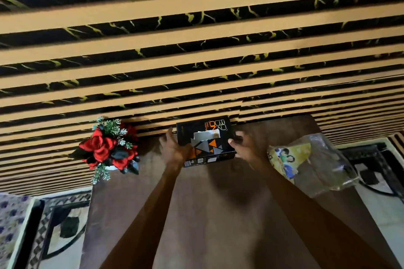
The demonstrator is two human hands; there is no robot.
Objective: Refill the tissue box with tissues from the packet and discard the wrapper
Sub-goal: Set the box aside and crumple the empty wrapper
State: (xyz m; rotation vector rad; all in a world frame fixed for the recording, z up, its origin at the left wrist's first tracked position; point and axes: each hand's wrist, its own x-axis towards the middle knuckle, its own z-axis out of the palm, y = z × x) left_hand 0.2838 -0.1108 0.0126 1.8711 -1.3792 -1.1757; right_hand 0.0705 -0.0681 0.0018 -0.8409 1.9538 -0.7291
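A black tissue box (205, 137) with orange and grey triangles sits at the far edge of the brown table (218, 214), against the striped wall. A white tissue pokes from its top slot. My left hand (173, 147) grips the box's left end and my right hand (241, 145) grips its right end. The crumpled clear and yellow wrapper (306, 164) lies on the table to the right of the box, apart from my right hand.
A pot of red artificial roses (109, 148) stands at the table's far left corner. A wall of tan and black stripes (196, 50) rises right behind the table. Patterned floor tiles (61, 225) show on both sides.
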